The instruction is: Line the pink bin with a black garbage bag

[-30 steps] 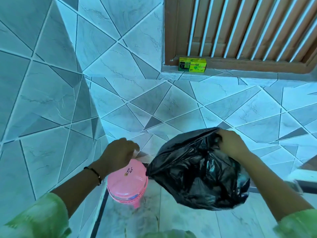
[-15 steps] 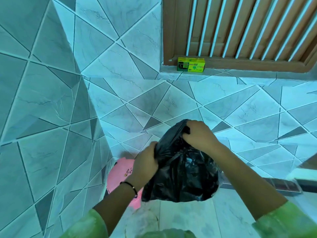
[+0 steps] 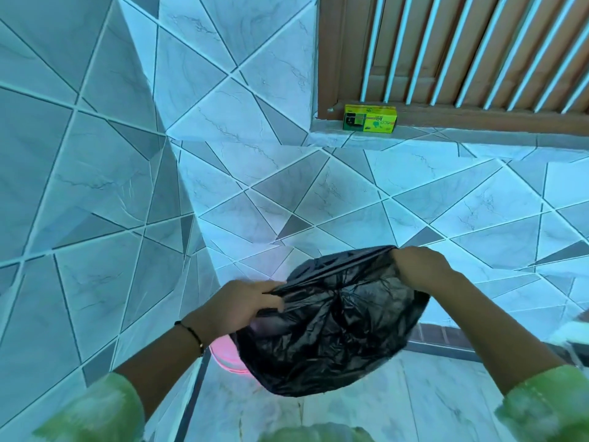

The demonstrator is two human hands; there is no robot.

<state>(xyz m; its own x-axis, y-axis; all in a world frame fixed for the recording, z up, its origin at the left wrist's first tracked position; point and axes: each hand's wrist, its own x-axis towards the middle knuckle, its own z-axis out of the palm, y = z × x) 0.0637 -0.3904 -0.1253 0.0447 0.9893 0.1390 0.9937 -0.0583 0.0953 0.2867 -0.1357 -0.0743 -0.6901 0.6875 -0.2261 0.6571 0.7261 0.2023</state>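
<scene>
A crumpled black garbage bag hangs in front of me, its top edge stretched between both hands. My left hand pinches the left end of that edge. My right hand grips the right end, a little higher. Below the bag only a sliver of the pink bin shows, on the floor in the corner by the tiled wall; the bag and my left forearm hide the rest.
Tiled walls meet in a corner on the left. A yellow-green box lies on the sill of a wooden slatted window at the upper right. A white object shows at the right edge.
My hands have pulled apart, stretching the bag's top edge wide. Before that my left hand left the bin's lid and took the bag. The bag now covers more of the bin.
</scene>
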